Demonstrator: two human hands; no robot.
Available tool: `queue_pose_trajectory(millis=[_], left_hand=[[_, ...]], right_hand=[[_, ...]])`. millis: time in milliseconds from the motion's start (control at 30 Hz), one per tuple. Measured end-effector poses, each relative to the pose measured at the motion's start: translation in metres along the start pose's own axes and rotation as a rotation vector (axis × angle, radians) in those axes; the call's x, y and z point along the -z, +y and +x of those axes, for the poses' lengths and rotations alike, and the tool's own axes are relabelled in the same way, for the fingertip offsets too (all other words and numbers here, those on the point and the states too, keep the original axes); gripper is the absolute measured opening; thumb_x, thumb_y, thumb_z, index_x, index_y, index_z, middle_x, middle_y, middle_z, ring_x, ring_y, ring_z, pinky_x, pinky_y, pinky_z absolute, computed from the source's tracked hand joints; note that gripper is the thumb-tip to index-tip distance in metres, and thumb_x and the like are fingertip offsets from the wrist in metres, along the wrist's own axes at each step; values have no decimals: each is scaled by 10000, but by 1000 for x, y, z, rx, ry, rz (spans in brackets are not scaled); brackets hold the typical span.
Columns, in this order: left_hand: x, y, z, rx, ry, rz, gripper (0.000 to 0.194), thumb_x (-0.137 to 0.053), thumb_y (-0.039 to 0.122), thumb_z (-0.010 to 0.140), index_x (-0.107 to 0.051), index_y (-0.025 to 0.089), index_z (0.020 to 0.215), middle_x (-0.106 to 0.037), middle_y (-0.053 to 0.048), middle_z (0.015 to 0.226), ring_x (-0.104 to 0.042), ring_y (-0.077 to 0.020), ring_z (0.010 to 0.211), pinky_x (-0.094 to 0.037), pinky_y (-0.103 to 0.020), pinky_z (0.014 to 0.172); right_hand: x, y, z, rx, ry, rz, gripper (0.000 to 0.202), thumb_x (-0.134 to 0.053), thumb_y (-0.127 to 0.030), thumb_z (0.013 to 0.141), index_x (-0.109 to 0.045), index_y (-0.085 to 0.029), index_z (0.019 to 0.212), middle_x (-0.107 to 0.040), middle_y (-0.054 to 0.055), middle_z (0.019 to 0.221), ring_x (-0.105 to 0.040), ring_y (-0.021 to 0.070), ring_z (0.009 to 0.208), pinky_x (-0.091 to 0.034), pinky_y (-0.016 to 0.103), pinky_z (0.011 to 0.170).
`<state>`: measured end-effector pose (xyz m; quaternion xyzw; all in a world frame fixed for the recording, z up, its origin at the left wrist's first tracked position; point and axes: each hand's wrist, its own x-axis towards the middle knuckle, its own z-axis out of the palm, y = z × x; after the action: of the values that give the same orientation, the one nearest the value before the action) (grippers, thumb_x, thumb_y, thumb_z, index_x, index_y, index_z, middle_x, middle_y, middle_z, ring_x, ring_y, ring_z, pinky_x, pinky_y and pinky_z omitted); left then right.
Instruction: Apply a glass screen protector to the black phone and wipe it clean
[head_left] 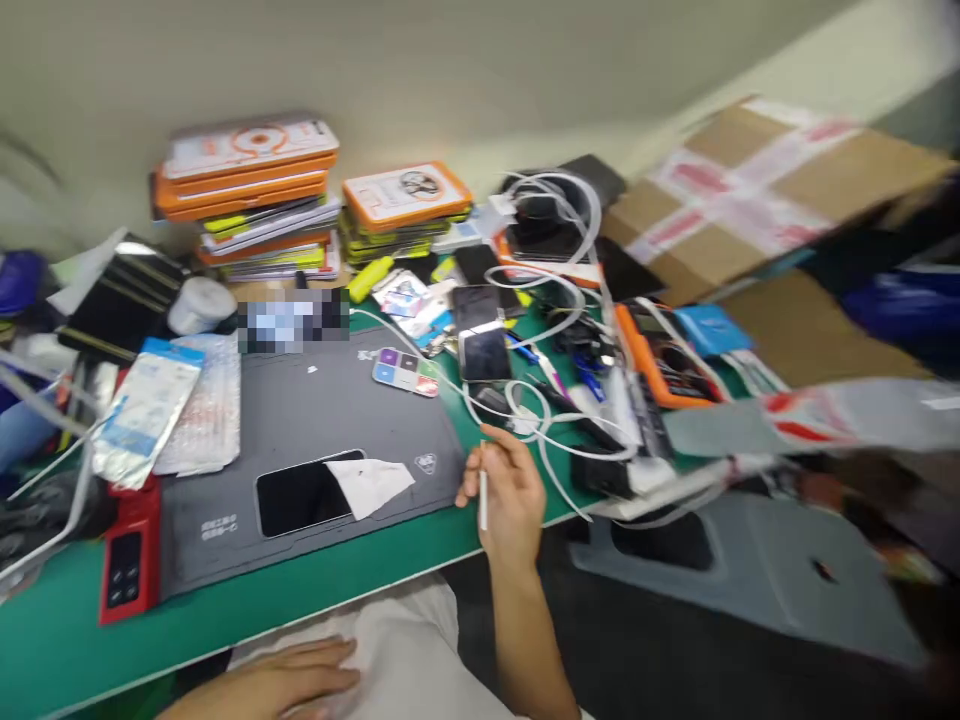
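Observation:
My right hand is raised over the front edge of the table, palm up, its fingers curled around a thin white stick. What exactly the stick is I cannot make out. My left hand lies flat on my lap with the fingers stretched out and nothing in it. On the dark grey work mat a smartphone lies with its black screen up. A crumpled white cloth or wipe covers its right end.
Stacked orange boxes stand along the wall. White cables tangle among phones and tools at right, beside a taped carton. A red device sits at the mat's left edge, near silvery packets. A small coloured card lies on the mat.

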<state>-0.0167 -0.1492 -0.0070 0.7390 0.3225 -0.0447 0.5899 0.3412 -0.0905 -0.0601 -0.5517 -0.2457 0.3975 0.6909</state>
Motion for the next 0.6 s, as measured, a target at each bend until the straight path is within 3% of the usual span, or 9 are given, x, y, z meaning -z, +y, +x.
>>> queue_pose_trajectory(millis=[67, 133, 200, 267, 333, 400, 600], left_hand=[[22, 21, -20, -16, 54, 59, 495, -626, 506, 1167, -626, 680, 1630, -795, 107, 1573, -821, -246, 1402, -703, -403, 1201], [52, 37, -26, -62, 399, 248, 480, -511, 341, 1219, -711, 542, 1607, -837, 56, 1513, -839, -205, 1352, -692, -346, 1195], [86, 40, -15, -46, 755, 561, 471, -568, 303, 1202, -712, 433, 1632, -784, -15, 1611, -767, -283, 1485, -614, -509, 1325], [116, 29, 7, 141, 929, 847, 507, -620, 324, 1183, -674, 350, 1687, -606, -106, 1805, -545, -452, 1705, -449, -763, 1402], [137, 12, 29, 250, 885, 970, 546, -623, 303, 1163, -652, 284, 1707, -470, -176, 1888, -402, -546, 1767, -344, -893, 1385], [145, -2, 42, 288, 850, 981, 552, -615, 308, 1153, -647, 270, 1703, -420, -196, 1911, -372, -550, 1780, -337, -899, 1382], [137, -9, 39, 323, 919, 951, 485, -468, 252, 1164, -677, 216, 1600, -454, -184, 1900, -430, -495, 1768, -404, -827, 1391]], right_hand=[[1, -2, -5, -1, 9, 2, 372, -913, -484, 958, -811, -272, 1247, -683, -60, 822, -570, 86, 508, -509, 195, 394], [3, -4, -7, -10, 9, -6, 357, -916, -467, 962, -815, -269, 1242, -691, -56, 826, -584, 90, 519, -522, 196, 406], [4, -6, -7, -14, 6, -21, 365, -922, -469, 954, -820, -261, 1236, -700, -47, 829, -593, 98, 528, -534, 208, 412], [5, -7, -7, -14, 2, -36, 381, -926, -480, 942, -823, -255, 1232, -702, -40, 830, -595, 104, 531, -538, 218, 414], [5, -8, -8, -14, -3, -43, 390, -927, -490, 935, -824, -255, 1228, -701, -39, 830, -596, 105, 531, -535, 220, 416], [5, -8, -8, -17, -7, -41, 387, -928, -487, 934, -825, -257, 1228, -701, -39, 831, -598, 101, 532, -533, 216, 422], [4, -10, -8, -31, -4, -14, 387, -937, -482, 921, -825, -259, 1216, -707, -39, 831, -602, 104, 534, -533, 218, 423]])
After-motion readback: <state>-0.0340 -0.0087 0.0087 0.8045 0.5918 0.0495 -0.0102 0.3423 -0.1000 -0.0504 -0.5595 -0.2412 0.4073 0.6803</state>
